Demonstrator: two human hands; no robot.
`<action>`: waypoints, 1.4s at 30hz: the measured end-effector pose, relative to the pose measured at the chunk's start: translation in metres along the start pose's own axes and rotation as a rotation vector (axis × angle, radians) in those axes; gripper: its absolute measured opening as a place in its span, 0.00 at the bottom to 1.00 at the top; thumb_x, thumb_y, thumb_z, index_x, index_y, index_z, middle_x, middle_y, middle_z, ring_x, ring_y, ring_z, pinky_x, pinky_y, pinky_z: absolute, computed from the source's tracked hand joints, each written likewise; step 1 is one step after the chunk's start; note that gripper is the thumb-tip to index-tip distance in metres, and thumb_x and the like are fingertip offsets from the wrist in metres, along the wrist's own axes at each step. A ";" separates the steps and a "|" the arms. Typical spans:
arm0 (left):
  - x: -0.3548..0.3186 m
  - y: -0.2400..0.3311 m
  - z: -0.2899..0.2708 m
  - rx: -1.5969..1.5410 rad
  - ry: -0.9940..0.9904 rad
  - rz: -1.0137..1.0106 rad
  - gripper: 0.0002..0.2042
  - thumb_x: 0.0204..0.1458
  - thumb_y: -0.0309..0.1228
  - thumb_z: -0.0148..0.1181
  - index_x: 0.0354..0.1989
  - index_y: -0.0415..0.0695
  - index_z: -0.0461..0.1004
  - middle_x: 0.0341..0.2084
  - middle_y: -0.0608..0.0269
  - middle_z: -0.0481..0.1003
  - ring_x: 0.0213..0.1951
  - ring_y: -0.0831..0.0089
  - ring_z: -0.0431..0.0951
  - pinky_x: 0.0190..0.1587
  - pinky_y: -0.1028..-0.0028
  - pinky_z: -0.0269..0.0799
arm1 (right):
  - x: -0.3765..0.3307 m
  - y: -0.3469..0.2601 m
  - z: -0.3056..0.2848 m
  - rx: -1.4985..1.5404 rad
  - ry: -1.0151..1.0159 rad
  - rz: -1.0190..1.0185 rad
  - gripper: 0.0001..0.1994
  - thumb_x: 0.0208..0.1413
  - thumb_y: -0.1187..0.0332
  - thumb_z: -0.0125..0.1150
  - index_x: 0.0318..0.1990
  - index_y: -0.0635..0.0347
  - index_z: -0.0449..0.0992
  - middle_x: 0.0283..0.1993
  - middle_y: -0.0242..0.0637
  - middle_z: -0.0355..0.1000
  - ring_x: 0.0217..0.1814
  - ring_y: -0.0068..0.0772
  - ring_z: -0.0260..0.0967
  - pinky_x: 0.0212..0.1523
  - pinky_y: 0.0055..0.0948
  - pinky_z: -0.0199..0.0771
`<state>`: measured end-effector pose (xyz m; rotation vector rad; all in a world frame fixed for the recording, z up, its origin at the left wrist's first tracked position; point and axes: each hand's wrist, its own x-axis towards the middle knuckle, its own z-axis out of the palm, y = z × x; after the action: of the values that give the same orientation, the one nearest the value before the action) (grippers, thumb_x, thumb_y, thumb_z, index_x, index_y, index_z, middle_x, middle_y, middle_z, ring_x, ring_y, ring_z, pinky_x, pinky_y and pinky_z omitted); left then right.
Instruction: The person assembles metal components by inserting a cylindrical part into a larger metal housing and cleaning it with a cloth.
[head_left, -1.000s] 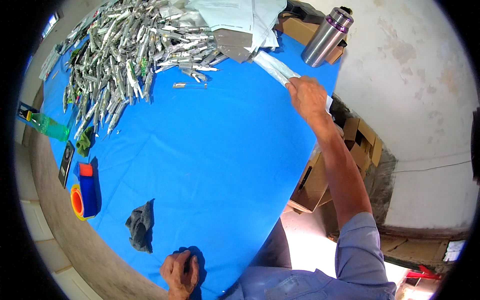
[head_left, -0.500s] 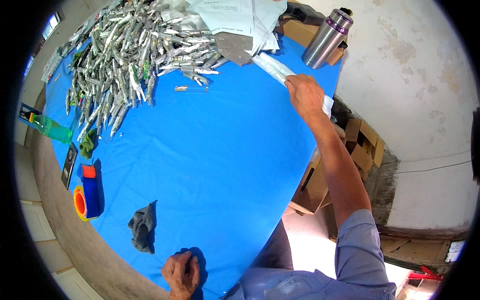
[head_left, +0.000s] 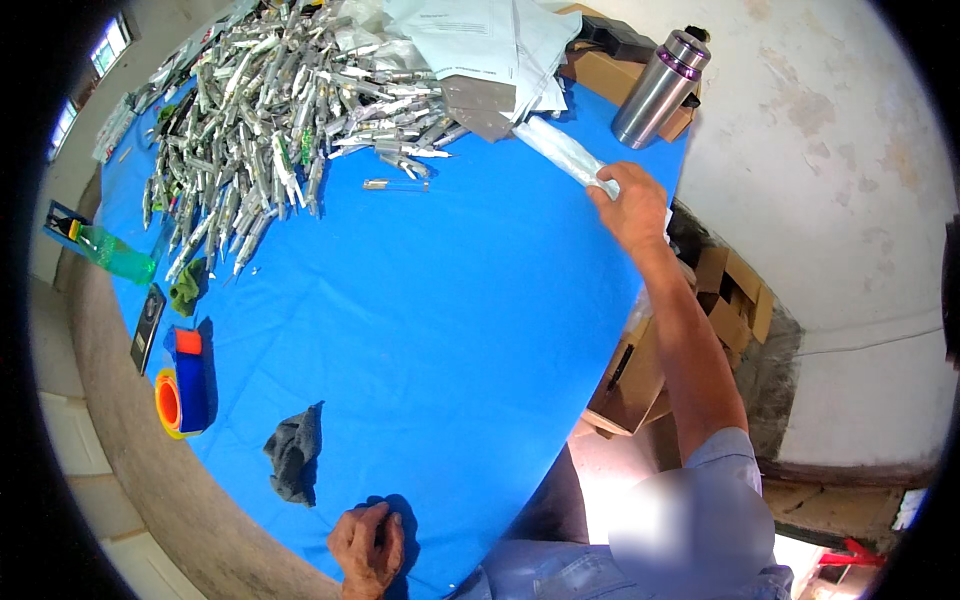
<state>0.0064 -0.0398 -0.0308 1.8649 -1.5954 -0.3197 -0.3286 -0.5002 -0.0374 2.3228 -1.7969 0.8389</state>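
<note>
My right hand (head_left: 634, 208) reaches to the table's right edge, its thumb and fingers closed on a long, pale, folded plastic packet (head_left: 562, 154). The packet's far end touches a grey-and-white plastic mailer bag (head_left: 480, 105); its near end is mostly covered by the hand. Near the front edge, my left hand (head_left: 366, 545) rests on the blue cloth with its fingers curled in a loose fist, nothing visible in it. A crumpled dark grey cloth (head_left: 294, 455) lies just beyond it. One slim, clear pen-like piece (head_left: 396, 185) lies apart from a large heap (head_left: 265, 130) of similar pieces.
A steel flask (head_left: 660, 90) stands at the far right. Along the left edge are a tape roll on a blue dispenser (head_left: 185, 385), a black phone (head_left: 148, 328), a green rag (head_left: 186, 287) and a green bottle (head_left: 118, 256). Open cardboard boxes (head_left: 635, 385) sit beside the table's right edge.
My right hand has slid slightly right and nearer along the packet, with its thumb now showing on top. My left hand stays in place. The whole view has shifted a little.
</note>
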 end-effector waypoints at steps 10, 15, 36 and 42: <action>0.001 -0.001 -0.004 -0.035 -0.028 0.025 0.11 0.49 0.19 0.71 0.40 0.37 0.80 0.27 0.53 0.78 0.22 0.66 0.75 0.24 0.70 0.69 | 0.000 -0.009 -0.007 -0.083 0.055 -0.006 0.12 0.52 0.61 0.75 0.42 0.54 0.84 0.49 0.40 0.79 0.51 0.46 0.77 0.53 0.43 0.75; 0.002 0.002 -0.002 -0.053 0.003 0.051 0.10 0.49 0.20 0.71 0.40 0.39 0.80 0.27 0.54 0.77 0.23 0.68 0.76 0.24 0.70 0.70 | -0.033 -0.020 -0.026 0.004 0.131 -0.001 0.13 0.55 0.60 0.70 0.45 0.52 0.85 0.55 0.38 0.77 0.61 0.47 0.70 0.65 0.47 0.63; -0.008 0.002 0.004 -0.102 0.124 0.061 0.09 0.51 0.20 0.70 0.40 0.40 0.81 0.27 0.55 0.77 0.26 0.64 0.79 0.27 0.69 0.74 | -0.198 -0.115 -0.038 0.290 0.211 -0.023 0.11 0.52 0.67 0.70 0.43 0.56 0.84 0.54 0.39 0.76 0.61 0.45 0.70 0.67 0.48 0.62; -0.007 0.004 0.007 -0.078 0.141 0.099 0.07 0.53 0.21 0.69 0.40 0.39 0.81 0.27 0.56 0.76 0.24 0.66 0.77 0.27 0.71 0.73 | -0.199 -0.116 -0.042 0.327 0.243 0.002 0.10 0.52 0.69 0.70 0.42 0.57 0.84 0.52 0.39 0.77 0.60 0.46 0.71 0.66 0.48 0.63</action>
<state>-0.0017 -0.0355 -0.0352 1.7043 -1.5511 -0.1997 -0.2690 -0.2758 -0.0654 2.2688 -1.6643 1.4408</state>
